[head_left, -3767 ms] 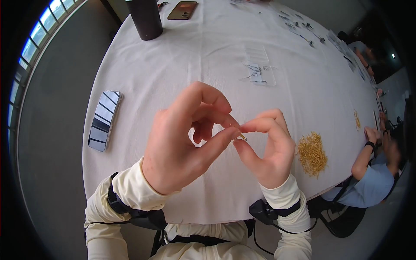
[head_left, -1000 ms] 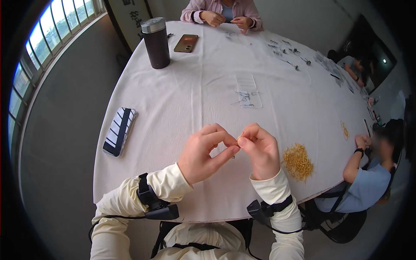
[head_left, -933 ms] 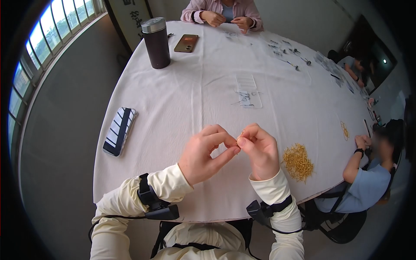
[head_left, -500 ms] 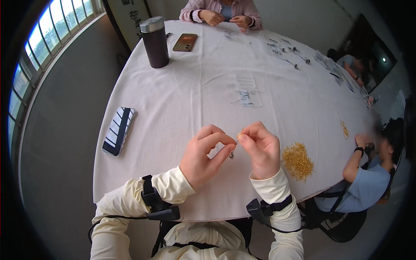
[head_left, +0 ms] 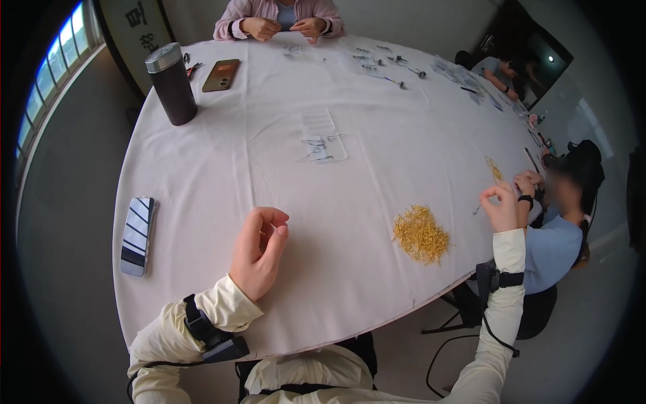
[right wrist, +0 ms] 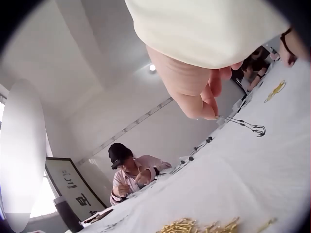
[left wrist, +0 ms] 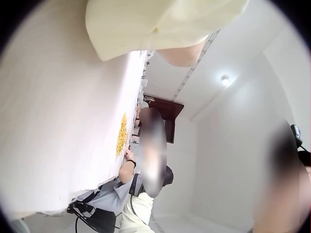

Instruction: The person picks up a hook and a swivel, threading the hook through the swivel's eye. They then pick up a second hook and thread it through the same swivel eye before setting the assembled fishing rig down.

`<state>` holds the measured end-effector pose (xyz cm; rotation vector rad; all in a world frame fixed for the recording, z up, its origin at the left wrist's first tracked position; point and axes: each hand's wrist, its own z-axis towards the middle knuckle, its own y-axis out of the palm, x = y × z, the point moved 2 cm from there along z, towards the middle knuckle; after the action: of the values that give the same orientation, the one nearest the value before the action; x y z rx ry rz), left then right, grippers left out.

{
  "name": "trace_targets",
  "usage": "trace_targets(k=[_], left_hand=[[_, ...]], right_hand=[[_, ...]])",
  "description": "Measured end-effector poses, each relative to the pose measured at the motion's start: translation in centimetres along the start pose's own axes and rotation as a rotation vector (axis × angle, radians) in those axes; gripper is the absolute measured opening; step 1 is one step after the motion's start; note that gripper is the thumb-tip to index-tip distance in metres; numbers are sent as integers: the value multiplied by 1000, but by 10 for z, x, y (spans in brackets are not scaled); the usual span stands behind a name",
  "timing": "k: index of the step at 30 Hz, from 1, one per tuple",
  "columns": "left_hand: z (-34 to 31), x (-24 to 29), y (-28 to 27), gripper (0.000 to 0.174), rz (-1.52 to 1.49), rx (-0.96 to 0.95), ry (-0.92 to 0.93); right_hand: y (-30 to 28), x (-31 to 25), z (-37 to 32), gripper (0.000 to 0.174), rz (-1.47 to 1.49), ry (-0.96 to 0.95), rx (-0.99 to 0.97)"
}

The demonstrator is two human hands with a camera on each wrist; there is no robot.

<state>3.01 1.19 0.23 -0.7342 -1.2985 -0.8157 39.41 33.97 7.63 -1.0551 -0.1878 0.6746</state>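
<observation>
Hooks (right wrist: 260,130), hard to count, are pinched in the grip of the right hand (head_left: 501,207), right of one golden pile (head_left: 421,234) and two phones (head_left: 138,236) on the desk (head_left: 330,229), while I cannot tell whether the left hand (head_left: 258,254) holds anything, and one panel (head_left: 131,48) bears characters.

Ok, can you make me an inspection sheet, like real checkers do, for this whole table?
Surface: pale tablecloth, lightly creased.
Job's things: dark hooks dangling from the right hand; gold pieces in a loose pile.
Clutter: upright tumbler, brown phone, glossy phone, clear case.
Hands: right pinches the hooks; left hand has curled fingers, too unclear to tell if it holds anything.
Cables: black left cable and right cable, along the sleeves.
Surroundings: window; person in pink across, person in blue at right.
</observation>
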Motion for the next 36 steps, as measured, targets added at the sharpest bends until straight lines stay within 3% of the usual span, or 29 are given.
trace_targets(k=[1, 3, 6, 10, 13, 15, 17, 19, 22, 29, 31, 36], left_hand=[[-1, 0, 0, 13, 13, -8, -3], [-1, -1, 1, 12, 26, -18, -5], [0, -4, -1, 12, 25, -20, -19], [0, -4, -3, 12, 25, -36, -43], [1, -5, -1, 11, 28, -20, -15], [1, -5, 0, 10, 25, 2, 12], [1, -6, 0, 10, 16, -10, 15], [1, -5, 0, 10, 13, -18, 10], [0, -5, -2, 9, 47, -16, 21], [1, -3, -1, 8, 55, -5, 38], [1, -3, -2, 8, 49, -13, 39], [1, -5, -3, 8, 44, -19, 49]], right_hand=[[7, 17, 4, 3, 0, -2, -4], [24, 44, 11, 4, -317, 131, -161], [53, 59, 20, 4, -431, 246, -178], [64, 49, 27, 3, -465, 274, -157], [57, 31, 25, 3, -598, 150, -115], [48, 1, 20, 9, -518, 28, 3], [39, -50, 7, 12, -136, -103, -53], [36, -105, -10, 11, 271, -210, -235], [40, -145, -25, 11, 325, -260, -310], [51, -146, -25, 11, 244, -160, -390], [46, -145, -21, 10, 416, -138, -400], [25, -151, -16, 10, 476, -87, -426]])
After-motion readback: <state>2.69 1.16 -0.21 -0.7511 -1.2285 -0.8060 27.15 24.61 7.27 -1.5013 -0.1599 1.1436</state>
